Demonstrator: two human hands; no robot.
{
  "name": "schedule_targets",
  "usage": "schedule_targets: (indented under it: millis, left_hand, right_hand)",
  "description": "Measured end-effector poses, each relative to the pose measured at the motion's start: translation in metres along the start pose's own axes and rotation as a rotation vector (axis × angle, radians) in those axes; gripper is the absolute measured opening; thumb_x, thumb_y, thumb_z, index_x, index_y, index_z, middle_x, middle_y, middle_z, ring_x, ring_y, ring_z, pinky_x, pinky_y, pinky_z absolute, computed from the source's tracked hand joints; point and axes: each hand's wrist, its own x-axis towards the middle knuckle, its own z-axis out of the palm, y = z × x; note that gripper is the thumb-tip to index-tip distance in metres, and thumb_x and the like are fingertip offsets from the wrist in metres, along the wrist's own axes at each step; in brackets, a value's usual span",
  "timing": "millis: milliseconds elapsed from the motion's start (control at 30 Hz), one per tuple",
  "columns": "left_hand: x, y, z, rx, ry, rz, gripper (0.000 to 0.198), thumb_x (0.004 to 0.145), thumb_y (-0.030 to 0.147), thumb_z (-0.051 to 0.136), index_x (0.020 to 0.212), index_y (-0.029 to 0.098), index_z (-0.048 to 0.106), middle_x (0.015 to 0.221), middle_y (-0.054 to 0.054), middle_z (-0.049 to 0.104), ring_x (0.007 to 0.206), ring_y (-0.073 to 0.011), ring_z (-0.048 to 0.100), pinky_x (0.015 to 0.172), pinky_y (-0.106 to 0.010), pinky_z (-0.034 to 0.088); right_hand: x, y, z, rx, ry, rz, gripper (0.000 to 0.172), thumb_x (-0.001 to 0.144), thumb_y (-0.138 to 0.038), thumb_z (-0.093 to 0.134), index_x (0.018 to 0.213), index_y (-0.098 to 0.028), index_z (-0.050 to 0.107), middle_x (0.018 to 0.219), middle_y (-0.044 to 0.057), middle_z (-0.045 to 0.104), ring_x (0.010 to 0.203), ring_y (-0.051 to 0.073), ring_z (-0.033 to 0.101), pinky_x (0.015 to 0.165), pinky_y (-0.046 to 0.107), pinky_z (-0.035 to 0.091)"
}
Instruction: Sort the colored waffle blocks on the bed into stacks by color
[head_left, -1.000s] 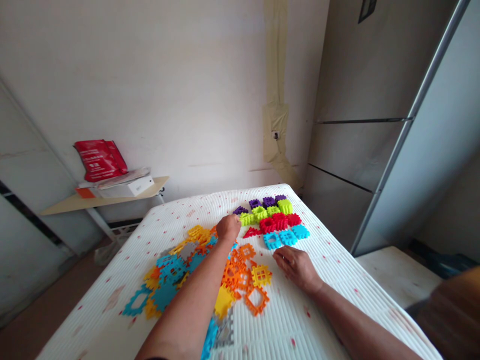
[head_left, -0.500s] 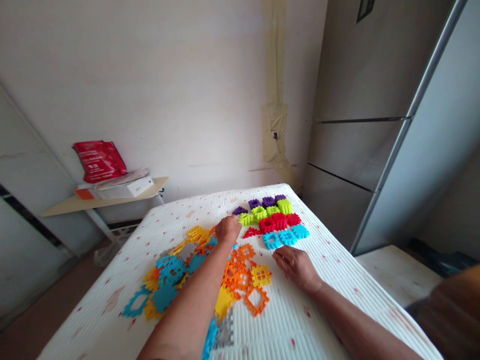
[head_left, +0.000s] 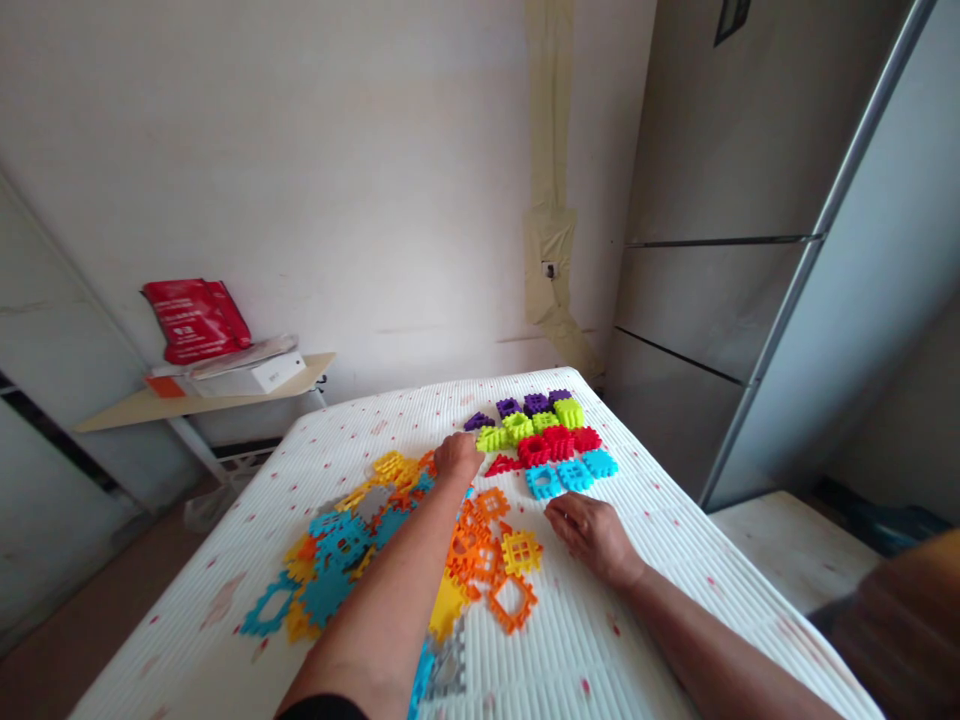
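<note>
My left hand is closed, knuckles up, at the far edge of a loose pile of toothed plastic building tiles; whatever its fingers hold, if anything, is hidden. A red triangular tile and a lime green tile stack lie just right of it. My right hand rests on the table with curled fingers, their inner side out of sight. Close beyond it are light blue square tiles. Left of it are a yellow window tile and an orange frame tile.
Sorted rows hold red stacks and purple stacks toward the far edge. The mixed pile includes a blue tile. A patterned white cloth covers the table. A fridge stands right; a side shelf is left.
The view has shifted very slightly, and a dark sleeve edge now shows on my left forearm. Both hands and the tiles stay practically in place.
</note>
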Motion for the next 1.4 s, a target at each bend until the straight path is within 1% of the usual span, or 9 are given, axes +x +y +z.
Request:
schedule_targets:
  millis: [333,567,733,833,1000,1233,1333,1400]
  left_hand:
    - [0.013,0.0,0.001,0.017,-0.1,-0.001,0.025,0.071,0.029,0.058,0.094,0.026,0.068,0.1,-0.006,0.07,0.095,-0.0221,0.064,0.073,-0.026,0.048]
    - [0.019,-0.002,0.006,0.012,-0.099,-0.001,0.029,0.072,0.028,0.057,0.099,0.026,0.068,0.104,-0.008,0.069,0.098,-0.024,0.063,0.077,-0.029,0.049]
    - [0.022,-0.002,0.006,0.007,-0.106,-0.013,0.031,0.072,0.028,0.058,0.102,0.027,0.067,0.104,-0.007,0.069,0.099,-0.0225,0.063,0.076,-0.026,0.048]
    - [0.023,-0.001,0.005,0.003,-0.116,-0.022,0.033,0.071,0.029,0.059,0.103,0.026,0.067,0.105,-0.008,0.069,0.1,-0.0232,0.063,0.075,-0.026,0.048]
    - [0.024,-0.001,0.002,-0.002,-0.129,-0.018,0.036,0.071,0.032,0.061,0.106,0.028,0.065,0.108,-0.006,0.068,0.101,-0.0233,0.062,0.075,-0.026,0.048]
    - [0.022,0.0,-0.004,0.022,-0.144,0.021,0.032,0.069,0.028,0.061,0.101,0.028,0.067,0.104,-0.005,0.069,0.097,-0.0205,0.064,0.073,-0.024,0.047]
    - [0.021,-0.002,-0.008,0.035,-0.142,0.045,0.029,0.069,0.026,0.06,0.097,0.027,0.069,0.101,-0.007,0.07,0.095,-0.0222,0.064,0.074,-0.027,0.047]
    - [0.017,-0.008,-0.014,0.042,-0.126,0.057,0.027,0.071,0.024,0.058,0.095,0.026,0.07,0.1,-0.008,0.07,0.095,-0.0233,0.064,0.075,-0.029,0.047]
  right_hand:
    - [0.0,0.003,0.002,-0.011,-0.004,0.001,0.034,0.094,-0.034,0.034,0.077,-0.019,0.06,0.069,0.003,0.06,0.063,0.012,0.056,0.059,0.022,0.038]
    - [-0.001,0.002,0.001,-0.008,0.005,-0.004,0.035,0.094,-0.035,0.034,0.077,-0.019,0.06,0.069,0.003,0.06,0.063,0.011,0.055,0.059,0.022,0.037]
    - [0.0,0.003,0.002,-0.006,-0.01,-0.001,0.036,0.095,-0.035,0.033,0.078,-0.019,0.06,0.069,0.003,0.059,0.062,0.011,0.055,0.059,0.022,0.037]
    - [0.0,0.003,0.002,-0.003,-0.019,0.003,0.037,0.095,-0.036,0.032,0.078,-0.019,0.06,0.069,0.003,0.059,0.062,0.011,0.054,0.059,0.022,0.037]
    - [0.0,0.003,0.001,0.01,-0.014,0.005,0.038,0.095,-0.037,0.032,0.077,-0.019,0.061,0.068,0.003,0.059,0.062,0.011,0.054,0.059,0.022,0.038]
    - [0.0,0.001,0.0,-0.002,-0.028,0.01,0.039,0.095,-0.037,0.032,0.078,-0.019,0.061,0.069,0.003,0.06,0.062,0.011,0.055,0.059,0.022,0.038]
    - [0.0,0.002,0.002,-0.008,-0.016,-0.001,0.039,0.095,-0.037,0.031,0.078,-0.019,0.061,0.07,0.003,0.06,0.063,0.011,0.056,0.06,0.022,0.039]
    - [-0.001,0.003,0.003,-0.016,-0.019,-0.008,0.039,0.095,-0.037,0.032,0.078,-0.019,0.061,0.07,0.003,0.06,0.064,0.012,0.056,0.06,0.022,0.039]
